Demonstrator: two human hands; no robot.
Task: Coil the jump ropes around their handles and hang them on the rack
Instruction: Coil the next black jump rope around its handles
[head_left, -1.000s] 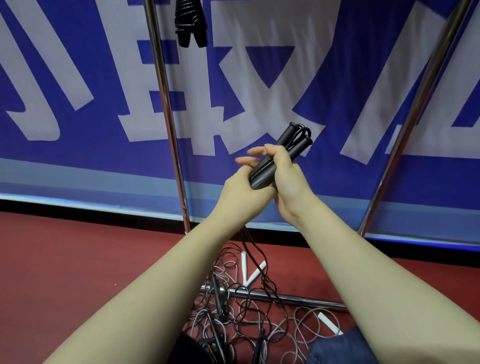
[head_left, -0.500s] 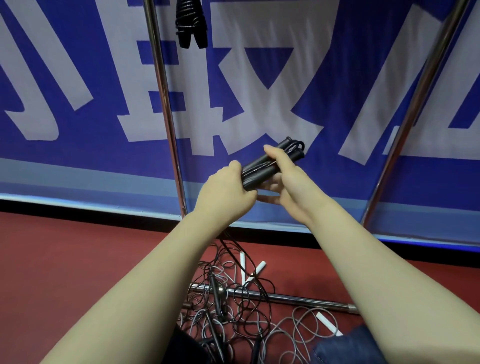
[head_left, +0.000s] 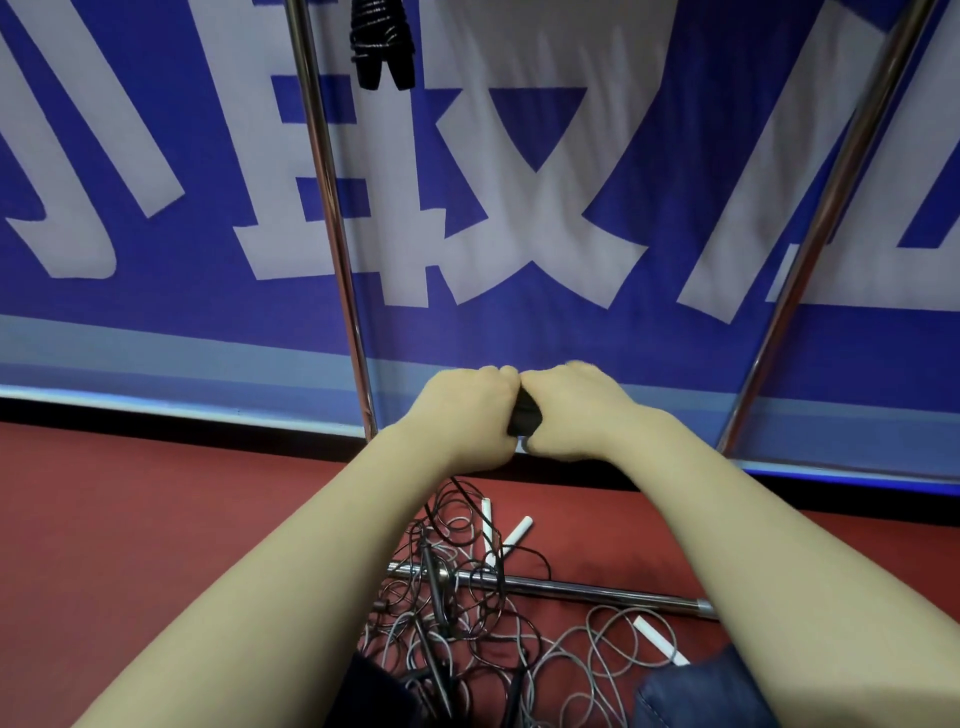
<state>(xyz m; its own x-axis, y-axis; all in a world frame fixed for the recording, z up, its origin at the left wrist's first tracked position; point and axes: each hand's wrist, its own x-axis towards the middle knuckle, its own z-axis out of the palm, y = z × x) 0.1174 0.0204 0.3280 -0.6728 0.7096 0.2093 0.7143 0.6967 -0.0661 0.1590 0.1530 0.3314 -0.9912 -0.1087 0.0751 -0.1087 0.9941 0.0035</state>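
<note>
Fists touching, left hand (head_left: 467, 415) and right hand (head_left: 576, 410) both grip the black handles (head_left: 524, 420) above tangled ropes (head_left: 457, 613).

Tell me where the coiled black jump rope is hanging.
Head view, top edge left of centre: the coiled jump rope hangs just right of the rack's left pole.

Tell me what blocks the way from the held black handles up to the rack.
Nothing visible between the rack's uprights. Left hand and right hand grip the handles; their cord trails into the floor tangle, which may drag.
</note>
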